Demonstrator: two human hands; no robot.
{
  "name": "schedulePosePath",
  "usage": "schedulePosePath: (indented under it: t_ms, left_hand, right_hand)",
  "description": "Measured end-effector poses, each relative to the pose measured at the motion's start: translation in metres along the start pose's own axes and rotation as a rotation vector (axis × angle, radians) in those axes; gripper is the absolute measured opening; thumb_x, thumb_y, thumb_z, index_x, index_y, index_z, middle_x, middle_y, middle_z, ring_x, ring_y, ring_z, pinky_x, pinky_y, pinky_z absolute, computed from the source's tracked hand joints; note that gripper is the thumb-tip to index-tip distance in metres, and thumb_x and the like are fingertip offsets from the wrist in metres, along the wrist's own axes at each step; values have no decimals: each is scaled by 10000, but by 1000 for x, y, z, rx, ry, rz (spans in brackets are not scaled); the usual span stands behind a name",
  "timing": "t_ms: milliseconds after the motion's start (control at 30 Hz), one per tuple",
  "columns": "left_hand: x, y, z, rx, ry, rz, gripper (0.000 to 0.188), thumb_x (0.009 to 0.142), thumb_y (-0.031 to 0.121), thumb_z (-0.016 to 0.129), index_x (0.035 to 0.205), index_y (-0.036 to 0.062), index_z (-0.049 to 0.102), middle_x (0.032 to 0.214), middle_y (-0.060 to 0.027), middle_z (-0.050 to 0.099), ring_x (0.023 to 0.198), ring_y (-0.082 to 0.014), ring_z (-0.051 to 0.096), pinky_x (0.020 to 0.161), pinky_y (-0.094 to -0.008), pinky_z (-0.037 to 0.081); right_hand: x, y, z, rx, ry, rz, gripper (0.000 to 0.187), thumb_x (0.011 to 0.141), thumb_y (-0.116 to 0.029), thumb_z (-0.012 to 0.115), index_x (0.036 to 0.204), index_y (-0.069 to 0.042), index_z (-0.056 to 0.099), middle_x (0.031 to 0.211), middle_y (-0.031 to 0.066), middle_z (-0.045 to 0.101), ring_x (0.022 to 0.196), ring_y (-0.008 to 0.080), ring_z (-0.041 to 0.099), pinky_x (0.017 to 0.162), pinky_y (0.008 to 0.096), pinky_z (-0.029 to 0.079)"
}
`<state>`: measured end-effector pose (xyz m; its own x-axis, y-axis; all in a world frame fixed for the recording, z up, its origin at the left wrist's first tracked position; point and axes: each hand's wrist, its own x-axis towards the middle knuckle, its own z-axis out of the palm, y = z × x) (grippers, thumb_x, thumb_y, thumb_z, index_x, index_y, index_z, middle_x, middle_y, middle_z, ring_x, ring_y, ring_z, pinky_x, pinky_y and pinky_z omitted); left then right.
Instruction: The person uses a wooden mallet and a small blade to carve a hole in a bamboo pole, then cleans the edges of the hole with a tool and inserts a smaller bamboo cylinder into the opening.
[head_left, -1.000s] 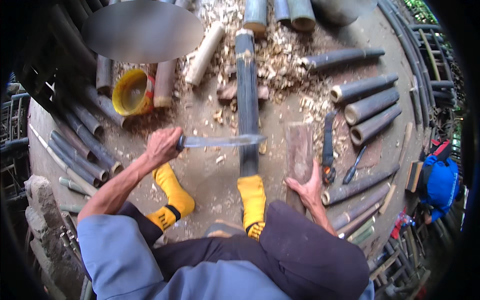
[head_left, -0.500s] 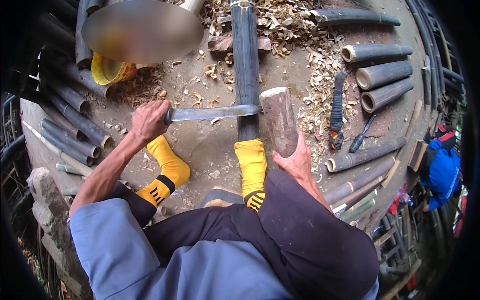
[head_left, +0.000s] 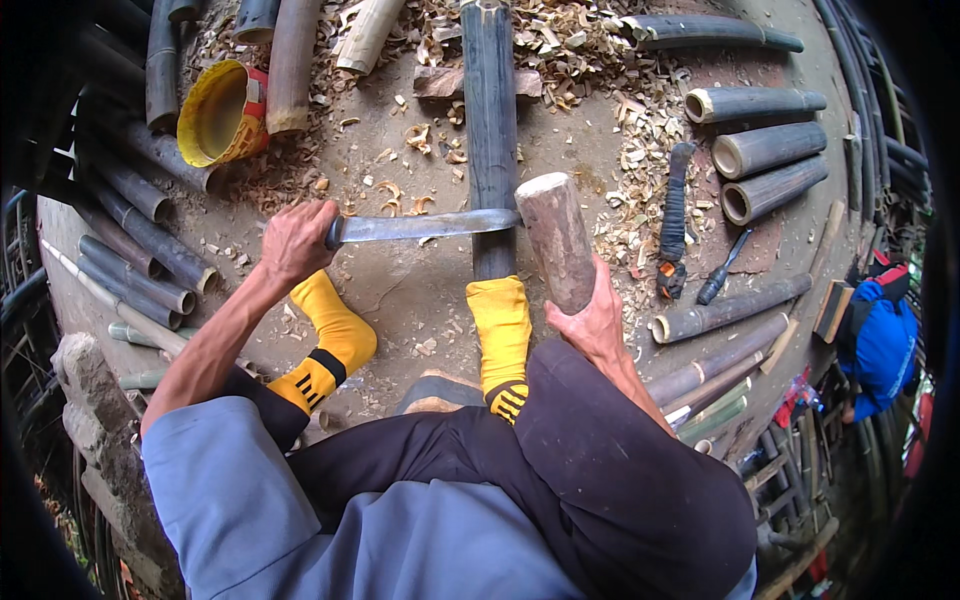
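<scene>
A long dark bamboo pole (head_left: 490, 130) lies on the dirt ground, running away from me, its near end under my right foot in a yellow sock (head_left: 502, 330). My left hand (head_left: 295, 240) grips the handle of a long knife (head_left: 430, 226), whose blade lies across the pole. My right hand (head_left: 592, 318) holds a thick wooden mallet (head_left: 556, 238), its head just right of the pole and touching the blade's tip. My left foot (head_left: 335, 335) rests on the ground to the left.
Short cut bamboo tubes (head_left: 765, 150) lie at the right, with a sheathed tool (head_left: 674, 215) and a small dark tool (head_left: 722, 268) near them. Wood chips (head_left: 620, 130) litter the ground. A yellow bucket (head_left: 218, 112) lies tipped at upper left beside more bamboo poles (head_left: 140, 235).
My right hand picked the mallet up off the ground and brought it against the blade's tip beside the pole. The knife stays across the pole in my left hand.
</scene>
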<state>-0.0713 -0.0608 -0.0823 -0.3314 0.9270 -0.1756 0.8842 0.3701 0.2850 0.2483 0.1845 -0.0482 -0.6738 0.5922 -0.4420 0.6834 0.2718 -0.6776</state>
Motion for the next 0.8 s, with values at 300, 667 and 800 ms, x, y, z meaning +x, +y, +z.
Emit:
schedulePosePath:
  t_ms: [300, 667, 800]
  left_hand:
    - [2, 2, -3, 49, -28, 6, 187, 702, 127, 624, 828, 93, 489, 689, -76, 549, 660, -265, 591, 601, -386, 469]
    - [2, 3, -3, 47, -16, 5, 197, 704, 134, 630, 836, 92, 491, 694, -74, 547, 668, -260, 590, 614, -382, 468]
    - [1, 1, -2, 58, -36, 2, 202, 703, 136, 633, 837, 90, 489, 701, -72, 547, 676, -257, 591, 616, -383, 468]
  right_hand:
    - [3, 13, 2, -63, 8, -54, 853, 613, -188, 769, 1308, 29, 324, 1106, 293, 551, 1005, 420, 577, 866, 428, 481]
    - [5, 12, -3, -84, -11, -62, 864, 625, -193, 767, 1321, 35, 309, 1109, 305, 548, 999, 431, 575, 862, 430, 482]
    - [6, 14, -3, -129, 12, -92, 844, 616, -155, 768, 1315, 16, 328, 1090, 266, 575, 997, 377, 601, 866, 395, 488]
